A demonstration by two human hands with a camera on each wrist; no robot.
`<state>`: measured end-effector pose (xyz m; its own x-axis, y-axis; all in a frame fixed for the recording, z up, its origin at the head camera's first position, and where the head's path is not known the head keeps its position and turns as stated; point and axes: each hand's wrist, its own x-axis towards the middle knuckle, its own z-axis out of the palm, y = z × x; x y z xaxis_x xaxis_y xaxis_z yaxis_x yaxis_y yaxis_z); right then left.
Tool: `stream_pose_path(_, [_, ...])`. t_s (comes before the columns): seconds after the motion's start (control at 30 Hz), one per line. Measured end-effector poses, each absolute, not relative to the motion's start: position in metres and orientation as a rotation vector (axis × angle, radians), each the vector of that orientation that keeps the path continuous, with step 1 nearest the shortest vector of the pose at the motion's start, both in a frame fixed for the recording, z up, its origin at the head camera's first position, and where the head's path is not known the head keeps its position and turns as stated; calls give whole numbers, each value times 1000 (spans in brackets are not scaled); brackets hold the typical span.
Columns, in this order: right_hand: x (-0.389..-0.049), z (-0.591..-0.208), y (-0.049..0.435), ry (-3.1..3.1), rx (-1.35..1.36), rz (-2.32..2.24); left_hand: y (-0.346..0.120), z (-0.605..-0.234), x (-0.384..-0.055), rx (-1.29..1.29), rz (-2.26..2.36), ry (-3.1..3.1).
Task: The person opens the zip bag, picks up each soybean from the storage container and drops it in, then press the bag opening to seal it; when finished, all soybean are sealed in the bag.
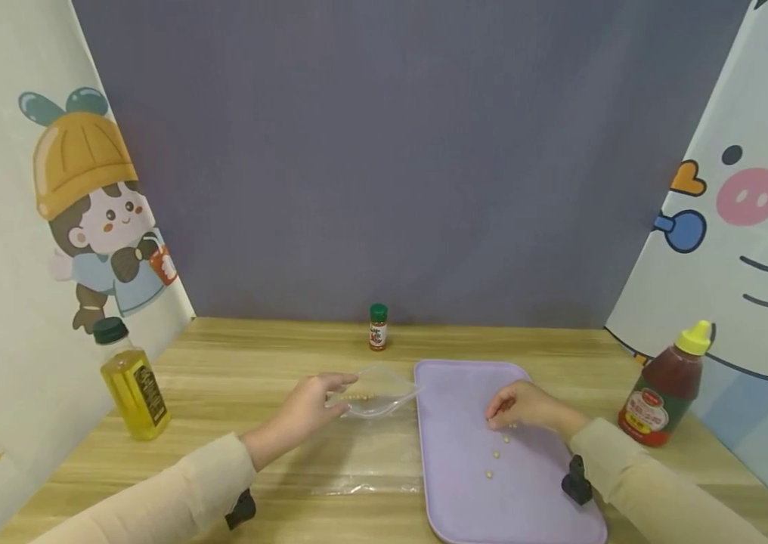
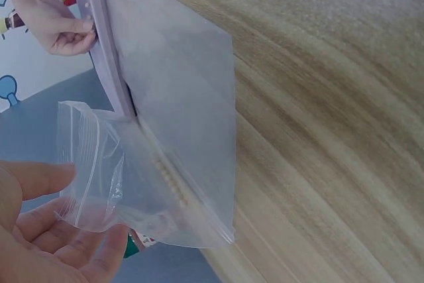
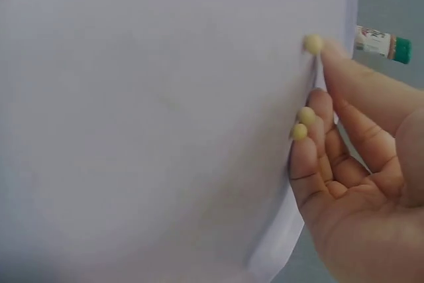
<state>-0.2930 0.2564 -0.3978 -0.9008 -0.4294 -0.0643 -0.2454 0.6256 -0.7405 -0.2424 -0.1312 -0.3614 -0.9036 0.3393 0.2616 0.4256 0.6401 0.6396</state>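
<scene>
My left hand (image 1: 312, 404) holds a clear zip bag (image 2: 93, 157) by its mouth, thumb on one side and fingers on the other. Several soybeans (image 1: 359, 397) lie inside the bag, whose lower part stretches over the table. Over the lilac tray (image 1: 455, 453), my right hand (image 1: 523, 408) reaches down with bent fingers. The right wrist view shows a gap between its thumb and index finger. One soybean (image 3: 313, 44) is right at the thumb tip, and two more soybeans (image 3: 303, 124) are beside the other fingertips. Loose soybeans (image 1: 496, 455) are scattered on the tray nearer to me.
An oil bottle (image 1: 135, 389) with a dark cap stands on the left. A small green-capped spice jar (image 1: 378, 329) is at the back, and a red sauce bottle (image 1: 659, 393) with a yellow cap stands right of the tray. Printed cloths surround the wooden table (image 1: 248, 347).
</scene>
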Motion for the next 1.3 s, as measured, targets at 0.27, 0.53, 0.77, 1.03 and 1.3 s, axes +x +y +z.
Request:
stream_pose_path(0.27, [-298,-388,255,2682,-556,-1196,-129,-360,-243,-660,-1078,-2724])
stream_pose_path(0.53, [-302,-368,239,2624,-486,-1423,-129,-360,-245,-662,-1083,-2725])
stream_pose_path(0.77, [-300,-343,216,2647,-416,-1476,-128,-357,-245,-641,-1081,-2733])
stream_pose_path(1.03, [-299,-331,184,2573,-523,-1553,-126,-355,-244,-641,-1066,-2748])
stream_pose_path(1.3, [-295,-325,151,2500,-579,-1595,-124,-355,-243,-646,-1054,-2746])
